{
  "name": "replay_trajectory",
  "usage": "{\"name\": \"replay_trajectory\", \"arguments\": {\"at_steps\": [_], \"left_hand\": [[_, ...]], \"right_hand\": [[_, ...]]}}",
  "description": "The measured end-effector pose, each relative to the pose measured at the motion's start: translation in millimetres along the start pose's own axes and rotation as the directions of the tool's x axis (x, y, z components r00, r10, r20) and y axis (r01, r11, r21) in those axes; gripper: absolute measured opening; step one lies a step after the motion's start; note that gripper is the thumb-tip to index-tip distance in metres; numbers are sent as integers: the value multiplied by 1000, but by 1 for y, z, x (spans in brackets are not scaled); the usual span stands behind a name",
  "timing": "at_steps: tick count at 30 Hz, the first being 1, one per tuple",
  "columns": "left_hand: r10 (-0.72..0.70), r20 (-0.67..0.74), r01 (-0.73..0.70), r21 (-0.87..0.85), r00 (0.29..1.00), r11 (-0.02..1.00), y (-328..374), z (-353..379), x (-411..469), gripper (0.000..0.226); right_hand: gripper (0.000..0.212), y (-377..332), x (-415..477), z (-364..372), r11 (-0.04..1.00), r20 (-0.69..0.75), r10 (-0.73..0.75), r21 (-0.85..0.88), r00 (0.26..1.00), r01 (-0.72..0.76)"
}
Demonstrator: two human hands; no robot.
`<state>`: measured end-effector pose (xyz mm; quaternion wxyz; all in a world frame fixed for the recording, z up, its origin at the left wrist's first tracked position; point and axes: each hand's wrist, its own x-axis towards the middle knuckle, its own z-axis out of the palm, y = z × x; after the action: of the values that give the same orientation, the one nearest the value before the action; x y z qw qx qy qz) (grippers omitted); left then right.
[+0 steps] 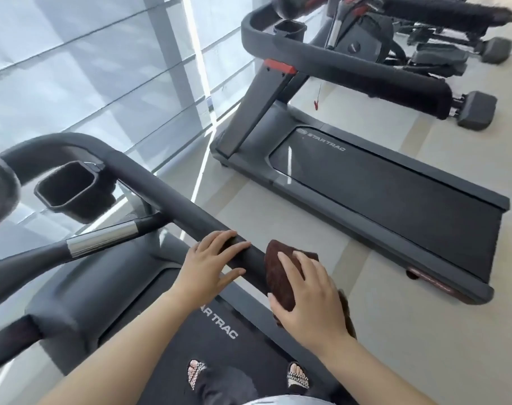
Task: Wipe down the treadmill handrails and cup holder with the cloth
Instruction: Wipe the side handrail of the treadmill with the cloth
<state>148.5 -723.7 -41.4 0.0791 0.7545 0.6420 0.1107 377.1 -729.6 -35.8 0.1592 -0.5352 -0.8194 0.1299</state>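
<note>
Both hands sit on one padded handrail (172, 197): the left hand (210, 264) rests flat, fingers spread, grasping nothing, while the right hand (310, 299) presses one brown cloth (278, 273) draped over the rail's end. One cup holder (70, 185) hangs further up. Two treadmills show; the second treadmill (380, 182) stands beside.

I see the cloth (279, 276) as a dark brown, fuzzy terry fabric. The handrail (167, 191) under it looks like matt charcoal foam or rubber padding, smooth. The inner grip bar carries a polished, shiny metal sleeve (102, 238). The cup holder (70, 188) reads as semi-gloss black plastic. The belt (219, 346) is matt, finely textured black rubber. The floor (395, 331) is smooth and pale.
</note>
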Motion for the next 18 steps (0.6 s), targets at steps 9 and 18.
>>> {"name": "replay_trajectory", "arguments": {"at_steps": [9, 18], "left_hand": [[63, 84, -66, 31, 994, 997, -66, -13, 23, 58], [171, 58, -172, 5, 984, 985, -91, -15, 29, 53]], "right_hand": [[67, -61, 40, 23, 983, -55, 164, -70, 985, -168], [69, -66, 36, 38, 987, -149, 106, -102, 983, -122]]}}
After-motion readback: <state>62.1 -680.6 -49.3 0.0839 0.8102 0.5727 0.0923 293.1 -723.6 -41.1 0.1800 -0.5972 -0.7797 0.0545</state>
